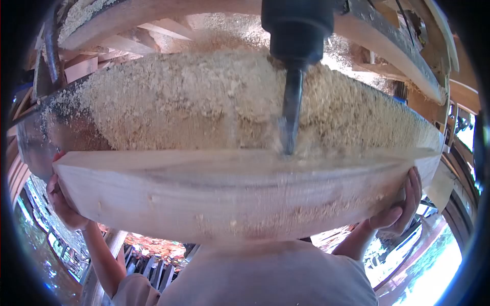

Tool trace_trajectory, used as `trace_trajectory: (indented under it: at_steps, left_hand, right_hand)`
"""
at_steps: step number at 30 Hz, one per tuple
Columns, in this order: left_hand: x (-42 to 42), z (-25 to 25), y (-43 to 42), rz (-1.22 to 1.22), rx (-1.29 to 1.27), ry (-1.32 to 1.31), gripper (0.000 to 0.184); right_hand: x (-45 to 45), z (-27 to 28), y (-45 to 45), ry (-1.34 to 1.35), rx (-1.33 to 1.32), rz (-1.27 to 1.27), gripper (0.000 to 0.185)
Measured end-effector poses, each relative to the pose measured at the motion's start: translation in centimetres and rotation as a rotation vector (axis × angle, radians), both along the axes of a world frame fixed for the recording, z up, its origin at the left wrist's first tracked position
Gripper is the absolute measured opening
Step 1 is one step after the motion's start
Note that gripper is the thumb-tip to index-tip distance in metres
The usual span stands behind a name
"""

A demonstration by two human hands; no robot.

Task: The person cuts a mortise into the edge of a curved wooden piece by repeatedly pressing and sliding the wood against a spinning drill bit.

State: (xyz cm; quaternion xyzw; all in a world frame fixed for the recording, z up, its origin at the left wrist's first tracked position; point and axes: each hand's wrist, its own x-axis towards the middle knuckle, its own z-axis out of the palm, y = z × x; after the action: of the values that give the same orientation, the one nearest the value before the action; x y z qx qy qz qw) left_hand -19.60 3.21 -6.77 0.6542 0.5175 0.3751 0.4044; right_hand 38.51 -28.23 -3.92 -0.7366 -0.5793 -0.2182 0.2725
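A long pale wooden beam [168, 204] lies across the view in front of my body, with wood chips stuck to its near face. My left hand [66, 206] is wrapped round its left end. Round the right end my right hand [400, 206] grips it, fingers up along the side. From above comes a dark machine chuck [297, 35] holding a metal bit [292, 112], whose tip meets the beam's top edge right of the middle. Blur around the tip hides how deep it sits.
A thick heap of sawdust [194, 97] covers the machine table [35, 137] behind the beam. Wooden beams [398, 56] lie beyond it. Slats [158, 270] and reddish litter [158, 246] show below, left of my shirt [255, 275].
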Motion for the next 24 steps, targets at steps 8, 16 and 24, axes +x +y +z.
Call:
trace_trajectory:
  at_steps: [8, 16, 24]
  left_hand:
    - [2.0, -1.3, 1.2, -0.278, 0.183, -0.179, 0.039]
    - [1.1, -1.8, 2.0, -0.265, 0.211, -0.092, 0.043]
    - [1.9, -1.7, 1.8, -0.189, 0.169, -0.135, 0.051]
  right_hand:
    - [-0.4, 0.0, -0.1, -0.031, 0.047, -0.01, 0.049]
    - [0.5, -0.1, 1.1, -0.045, 0.095, 0.018, 0.047]
    - [0.5, -0.5, 1.7, 0.029, 0.107, -0.052, 0.05]
